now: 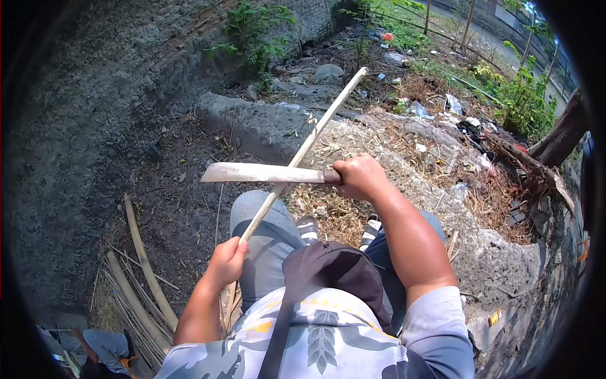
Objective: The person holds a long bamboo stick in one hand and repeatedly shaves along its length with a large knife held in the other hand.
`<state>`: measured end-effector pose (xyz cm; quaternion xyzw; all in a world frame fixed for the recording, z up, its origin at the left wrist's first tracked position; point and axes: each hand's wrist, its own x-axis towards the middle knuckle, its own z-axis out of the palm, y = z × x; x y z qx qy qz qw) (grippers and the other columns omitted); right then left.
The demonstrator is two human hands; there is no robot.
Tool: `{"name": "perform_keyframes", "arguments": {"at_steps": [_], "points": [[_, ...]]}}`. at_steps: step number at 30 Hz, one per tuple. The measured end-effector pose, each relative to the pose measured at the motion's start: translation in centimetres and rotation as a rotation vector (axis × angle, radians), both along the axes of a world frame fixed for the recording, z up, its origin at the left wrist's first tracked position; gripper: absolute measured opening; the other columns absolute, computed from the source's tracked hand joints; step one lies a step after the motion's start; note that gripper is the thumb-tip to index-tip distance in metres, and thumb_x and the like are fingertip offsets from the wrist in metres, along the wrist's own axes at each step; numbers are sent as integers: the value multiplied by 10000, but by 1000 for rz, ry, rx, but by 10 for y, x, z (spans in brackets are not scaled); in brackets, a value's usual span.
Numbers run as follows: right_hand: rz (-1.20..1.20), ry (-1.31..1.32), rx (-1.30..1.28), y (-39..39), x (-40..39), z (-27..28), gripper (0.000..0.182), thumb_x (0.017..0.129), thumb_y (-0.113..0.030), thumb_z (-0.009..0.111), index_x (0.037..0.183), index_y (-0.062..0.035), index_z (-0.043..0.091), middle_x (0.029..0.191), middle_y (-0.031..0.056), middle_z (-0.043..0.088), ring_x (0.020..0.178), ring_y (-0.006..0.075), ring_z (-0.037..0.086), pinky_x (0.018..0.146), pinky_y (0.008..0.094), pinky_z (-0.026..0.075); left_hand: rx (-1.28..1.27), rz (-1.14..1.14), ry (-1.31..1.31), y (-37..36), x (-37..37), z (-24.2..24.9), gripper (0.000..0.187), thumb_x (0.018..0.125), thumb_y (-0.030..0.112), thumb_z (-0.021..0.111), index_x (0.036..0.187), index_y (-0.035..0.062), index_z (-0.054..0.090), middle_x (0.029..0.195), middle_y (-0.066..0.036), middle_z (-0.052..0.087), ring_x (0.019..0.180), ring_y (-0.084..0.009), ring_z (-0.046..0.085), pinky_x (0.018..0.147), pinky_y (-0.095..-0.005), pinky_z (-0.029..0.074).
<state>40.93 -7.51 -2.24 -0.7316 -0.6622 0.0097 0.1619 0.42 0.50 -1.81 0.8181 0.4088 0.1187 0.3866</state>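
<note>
My left hand (pixel 228 260) is closed around the lower end of a long pale bamboo strip (pixel 334 108), which slants up and away to the right over my left knee. In my right hand (pixel 360 176) is the dark handle of a machete (pixel 265 172). Its broad blade points left and lies across the strip, overlapping it just beyond my knee. A small curled shaving (pixel 312 121) clings to the strip farther up.
Bamboo strips (pixel 146 262) lie on the ground at my left. Pale shavings (pixel 341 142) cover the ground ahead, with litter (pixel 420 110) beyond. A rough wall (pixel 69 158) rises on the left, a tree trunk (pixel 562 129) on the right. Another person's leg (pixel 106 347) shows at lower left.
</note>
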Motion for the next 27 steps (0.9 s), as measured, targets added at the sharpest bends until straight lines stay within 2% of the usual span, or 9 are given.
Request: {"name": "perform_keyframes", "arguments": {"at_steps": [4,7,11,14,17,20,23,25,27], "points": [[-13,-22,117,-2,17,-3,160,734,-191,730,877,-134,685,825,146,722,838,372,712,784,498,562,92,19,60,-1,-7,15,310,1082,232,547,903,-1,648,690,-109,612,628,-193,567,609,-369,468],[-430,246,74,-6,50,9,253,814,-227,695,1052,-166,758,975,175,758,932,401,719,837,498,572,150,81,80,1,-25,18,312,1078,234,552,891,-1,635,713,-141,627,633,-229,584,626,-377,482],[-487,304,51,-8,57,-7,252,832,-254,684,1056,-165,758,982,184,759,957,393,724,865,494,567,134,66,107,-1,-33,16,312,1080,243,551,895,9,641,709,-118,616,642,-199,577,624,-368,478],[-352,263,21,-5,33,-2,255,814,-254,702,1043,-147,733,977,176,754,950,388,723,861,505,572,34,96,61,-2,-28,3,303,1084,238,546,901,20,647,686,-79,582,643,-158,546,610,-348,459],[-39,-1,32,-5,4,6,171,779,-245,741,889,-123,692,874,124,745,892,326,735,866,454,553,14,49,-21,0,-19,-3,303,1088,238,543,899,25,647,692,-53,579,644,-135,528,605,-335,450],[133,-158,112,-1,-10,11,166,733,-248,760,799,-162,635,717,80,693,741,316,704,853,404,524,-110,33,-7,4,-17,-4,300,1090,243,545,903,33,648,706,-16,571,649,-110,506,602,-324,442],[-25,-79,78,-1,20,-2,177,762,-244,749,884,-126,701,830,117,746,839,329,738,859,439,550,-274,33,37,5,-28,-2,299,1092,249,547,903,41,649,722,15,560,661,-95,489,607,-317,439],[-398,239,29,-2,41,0,213,799,-245,723,955,-100,723,893,168,756,909,357,737,860,473,562,-317,50,53,4,-42,-7,299,1096,247,539,906,44,648,724,20,552,667,-94,488,612,-314,440],[-497,426,48,-7,60,0,279,827,-248,697,1067,-114,744,955,205,757,961,385,728,872,498,566,-323,45,75,2,-45,-6,302,1100,249,532,907,47,647,726,24,548,674,-92,487,617,-308,440]]}}
